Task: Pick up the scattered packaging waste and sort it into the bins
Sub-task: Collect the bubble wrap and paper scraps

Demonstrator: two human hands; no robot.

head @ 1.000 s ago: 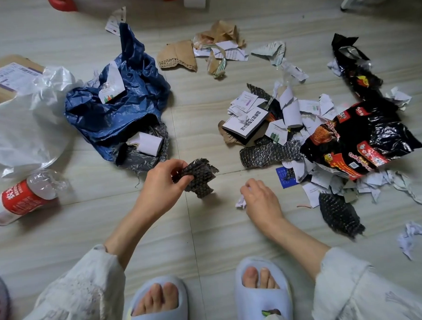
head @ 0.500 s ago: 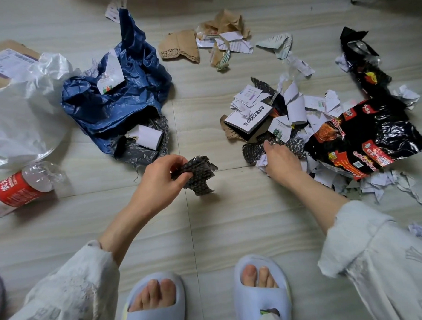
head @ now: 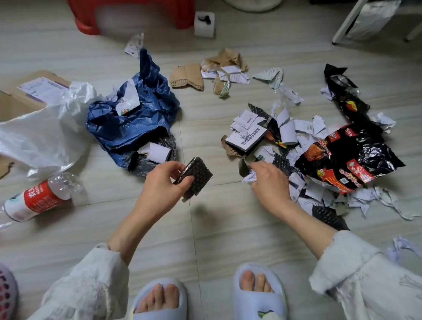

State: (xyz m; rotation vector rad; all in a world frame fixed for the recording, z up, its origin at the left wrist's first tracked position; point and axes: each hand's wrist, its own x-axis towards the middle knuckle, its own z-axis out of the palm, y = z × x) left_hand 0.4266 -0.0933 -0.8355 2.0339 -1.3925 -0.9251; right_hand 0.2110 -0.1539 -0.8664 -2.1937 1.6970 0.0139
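While the left hand (head: 162,185) pinches a folded black bubble-wrap piece (head: 195,177) above the floor (head: 207,234), the right hand (head: 269,184) curls round a white paper scrap (head: 249,177) and a dark shred at the litter pile's (head: 307,144) near edge. All likely light, limp, crushable; bunch it, edges tear.

Glossy black plastic wrapper (head: 348,159), crinkled blue plastic bag (head: 132,119), matt brown cardboard (head: 186,77), torn white paper (head: 288,128)

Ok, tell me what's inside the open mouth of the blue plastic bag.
Inside the blue plastic bag, a white paper roll lies on dark bubble wrap. Anything deeper is covered by the bag's folds.
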